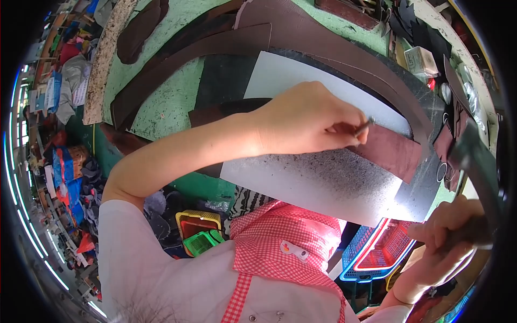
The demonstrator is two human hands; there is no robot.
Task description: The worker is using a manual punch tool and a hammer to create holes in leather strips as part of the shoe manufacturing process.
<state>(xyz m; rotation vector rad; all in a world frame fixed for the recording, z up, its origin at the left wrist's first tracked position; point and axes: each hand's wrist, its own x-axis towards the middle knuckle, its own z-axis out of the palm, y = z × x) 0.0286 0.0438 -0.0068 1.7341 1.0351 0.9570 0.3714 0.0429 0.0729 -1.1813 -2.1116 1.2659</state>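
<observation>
My left hand [318,121] is closed around a thin metal rod, apparently a punch [364,127], its near end showing between thumb and fingers. Below it lies a strip of dark brown leather [390,153], partly covered by my hand and forearm. The strip rests across a white board [301,177] whose near part is sprinkled with dark specks. At the far right, my right hand [449,234] grips a hammer [482,172], raised off the board and slightly blurred. Where the punch tip meets the leather is hidden.
Long curved brown leather pieces [344,46] lie beyond the board on a green worktable [167,99]. A small pale block [421,61] and scissors stand at the right. Under the table edge are blue and red plastic baskets [358,258] and a yellow basket [183,218].
</observation>
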